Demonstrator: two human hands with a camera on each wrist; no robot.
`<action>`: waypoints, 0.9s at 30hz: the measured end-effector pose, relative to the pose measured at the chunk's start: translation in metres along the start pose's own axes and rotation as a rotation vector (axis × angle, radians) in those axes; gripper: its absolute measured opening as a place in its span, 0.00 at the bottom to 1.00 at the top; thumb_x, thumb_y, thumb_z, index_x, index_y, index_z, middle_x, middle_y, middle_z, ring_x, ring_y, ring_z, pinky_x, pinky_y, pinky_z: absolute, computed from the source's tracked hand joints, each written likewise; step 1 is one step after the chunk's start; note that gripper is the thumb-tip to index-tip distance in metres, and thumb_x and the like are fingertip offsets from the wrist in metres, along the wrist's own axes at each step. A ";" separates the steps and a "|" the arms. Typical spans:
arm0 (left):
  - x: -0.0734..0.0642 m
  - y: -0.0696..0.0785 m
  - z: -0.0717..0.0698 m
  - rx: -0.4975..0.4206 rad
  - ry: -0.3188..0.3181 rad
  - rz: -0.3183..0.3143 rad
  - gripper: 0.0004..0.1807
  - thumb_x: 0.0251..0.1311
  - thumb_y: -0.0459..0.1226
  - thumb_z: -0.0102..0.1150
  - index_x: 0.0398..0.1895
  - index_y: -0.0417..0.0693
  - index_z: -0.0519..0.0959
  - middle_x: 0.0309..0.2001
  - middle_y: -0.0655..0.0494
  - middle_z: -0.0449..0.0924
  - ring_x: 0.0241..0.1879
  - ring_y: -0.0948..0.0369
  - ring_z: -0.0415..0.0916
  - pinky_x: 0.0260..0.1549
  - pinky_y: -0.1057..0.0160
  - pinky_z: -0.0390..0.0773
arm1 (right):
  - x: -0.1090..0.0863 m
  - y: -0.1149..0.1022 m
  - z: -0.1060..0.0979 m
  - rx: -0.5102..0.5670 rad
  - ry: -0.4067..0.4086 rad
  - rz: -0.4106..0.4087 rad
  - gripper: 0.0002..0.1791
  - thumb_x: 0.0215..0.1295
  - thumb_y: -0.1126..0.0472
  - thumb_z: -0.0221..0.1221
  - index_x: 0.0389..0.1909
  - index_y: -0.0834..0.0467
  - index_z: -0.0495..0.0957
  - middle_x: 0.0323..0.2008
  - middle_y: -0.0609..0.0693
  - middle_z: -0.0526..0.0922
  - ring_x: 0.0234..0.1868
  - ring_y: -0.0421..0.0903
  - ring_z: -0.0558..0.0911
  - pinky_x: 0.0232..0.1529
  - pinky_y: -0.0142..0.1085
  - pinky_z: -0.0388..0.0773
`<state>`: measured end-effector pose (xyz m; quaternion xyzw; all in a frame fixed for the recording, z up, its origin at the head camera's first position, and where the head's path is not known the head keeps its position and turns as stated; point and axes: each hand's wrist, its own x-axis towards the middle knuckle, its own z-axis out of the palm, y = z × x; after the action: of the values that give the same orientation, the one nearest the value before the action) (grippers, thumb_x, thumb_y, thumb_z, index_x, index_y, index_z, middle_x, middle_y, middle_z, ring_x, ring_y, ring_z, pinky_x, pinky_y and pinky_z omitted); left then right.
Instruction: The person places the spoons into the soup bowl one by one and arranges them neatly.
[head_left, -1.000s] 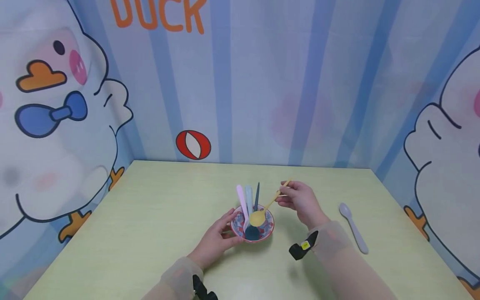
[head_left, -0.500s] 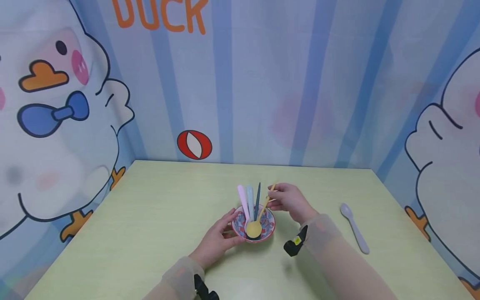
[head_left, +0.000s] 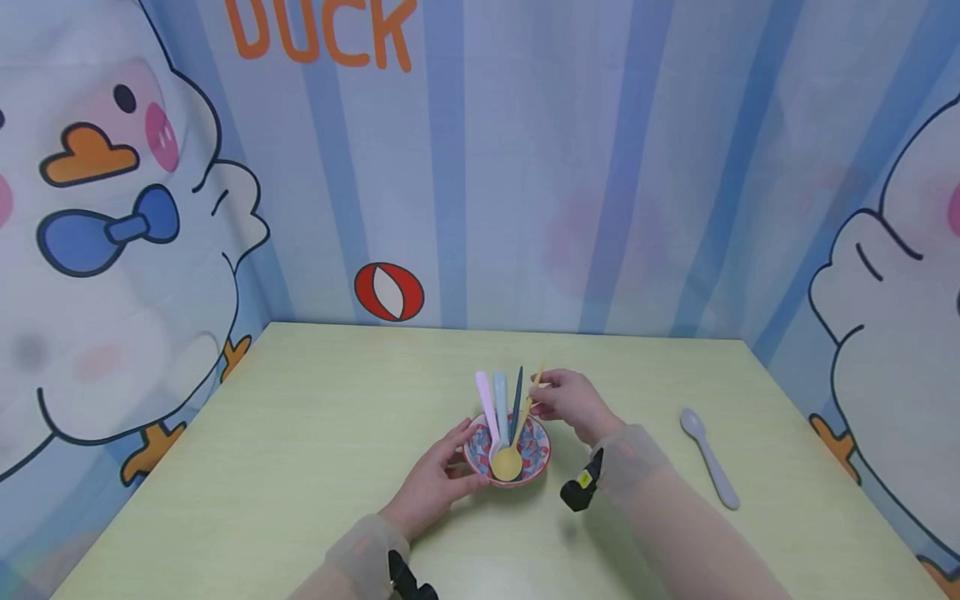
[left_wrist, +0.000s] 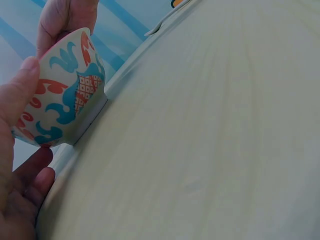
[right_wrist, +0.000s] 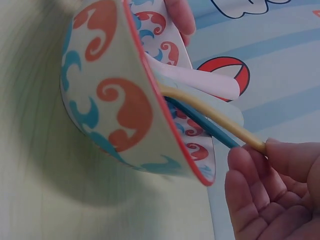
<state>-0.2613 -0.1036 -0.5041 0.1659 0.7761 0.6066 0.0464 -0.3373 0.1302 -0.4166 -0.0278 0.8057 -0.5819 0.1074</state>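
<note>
A patterned bowl (head_left: 536,454) with a red rim stands on the table, its outside showing orange and teal swirls in the wrist views. My left hand (head_left: 431,483) holds it at the left side, thumb and fingers around the rim. With my right hand (head_left: 573,404) I pinch the handle of a yellow spoon (head_left: 507,464), whose head lies inside the bowl. Beside it a pink spoon (head_left: 486,404), a light blue spoon (head_left: 501,404) and a dark teal spoon (head_left: 517,400) lean on the far rim. Their heads are mostly hidden under the yellow one.
A lavender spoon (head_left: 708,458) lies on the table (head_left: 315,433) to the right of my right forearm. Behind the table's far edge hangs a striped blue curtain (head_left: 510,167) with duck drawings.
My right hand has moved left and lowered the yellow spoon's head into the bowl, over the dark teal one. The left hand keeps its hold on the bowl.
</note>
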 end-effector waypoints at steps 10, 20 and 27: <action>-0.001 -0.001 -0.001 -0.009 -0.003 0.002 0.41 0.53 0.43 0.70 0.71 0.61 0.64 0.75 0.58 0.51 0.53 0.55 0.73 0.54 0.58 0.75 | 0.002 0.004 0.008 -0.035 0.082 0.052 0.21 0.67 0.62 0.58 0.58 0.66 0.72 0.43 0.58 0.81 0.37 0.48 0.81 0.44 0.39 0.80; -0.005 0.011 0.000 -0.024 -0.009 -0.011 0.40 0.56 0.36 0.68 0.72 0.54 0.63 0.75 0.54 0.50 0.54 0.51 0.72 0.56 0.50 0.73 | 0.005 0.005 0.015 -0.053 0.106 0.087 0.20 0.67 0.62 0.59 0.57 0.66 0.73 0.45 0.59 0.80 0.39 0.49 0.80 0.47 0.42 0.79; -0.012 0.033 -0.001 -0.025 -0.010 0.003 0.40 0.56 0.36 0.68 0.72 0.48 0.62 0.74 0.50 0.53 0.54 0.49 0.72 0.56 0.48 0.73 | 0.008 0.005 0.021 -0.057 0.106 0.068 0.21 0.67 0.61 0.59 0.59 0.65 0.73 0.49 0.59 0.79 0.43 0.51 0.80 0.51 0.44 0.78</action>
<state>-0.2434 -0.1016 -0.4739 0.1696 0.7679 0.6155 0.0511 -0.3400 0.1107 -0.4285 0.0274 0.8269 -0.5555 0.0833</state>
